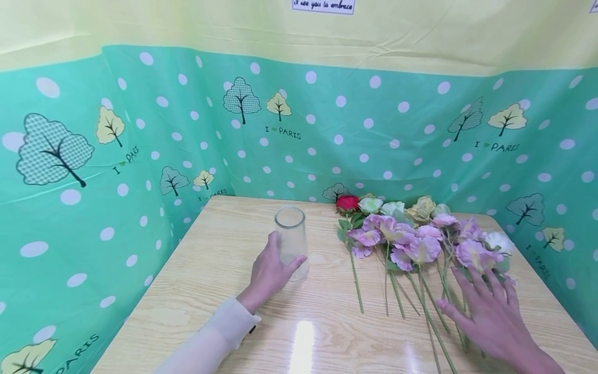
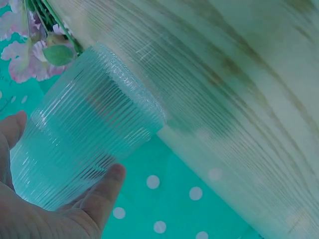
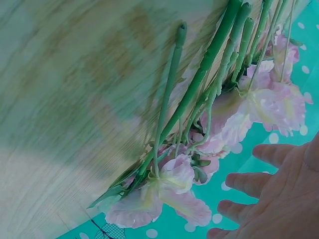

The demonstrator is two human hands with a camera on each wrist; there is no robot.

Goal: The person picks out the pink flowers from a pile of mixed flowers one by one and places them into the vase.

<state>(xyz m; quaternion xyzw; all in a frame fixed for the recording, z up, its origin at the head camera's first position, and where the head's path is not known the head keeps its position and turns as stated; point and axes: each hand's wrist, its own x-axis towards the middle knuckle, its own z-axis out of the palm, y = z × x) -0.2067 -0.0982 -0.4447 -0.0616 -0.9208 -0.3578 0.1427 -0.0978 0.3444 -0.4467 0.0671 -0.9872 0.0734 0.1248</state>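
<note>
A clear ribbed glass vase [image 1: 292, 240] stands upright on the wooden table. My left hand [image 1: 271, 271] holds it low on its side, thumb across the front. In the left wrist view, the vase [image 2: 89, 119] lies between the thumb and a finger of the left hand [image 2: 55, 214]. My right hand [image 1: 497, 319], fingers spread, is over the right end of a row of artificial flowers and holds nothing. Nearest to it are pink-purple flowers [image 1: 472, 252] with green stems [image 3: 199, 74]. In the right wrist view, the spread fingers of the right hand [image 3: 279, 191] show beside the petals.
Behind the purple flowers lie a red rose [image 1: 347, 203], pale green roses [image 1: 370, 204] and a beige flower [image 1: 422, 209]. The stems point toward the table's front. A green polka-dot cloth [image 1: 280, 171] hangs behind and beside the table [image 1: 196, 291].
</note>
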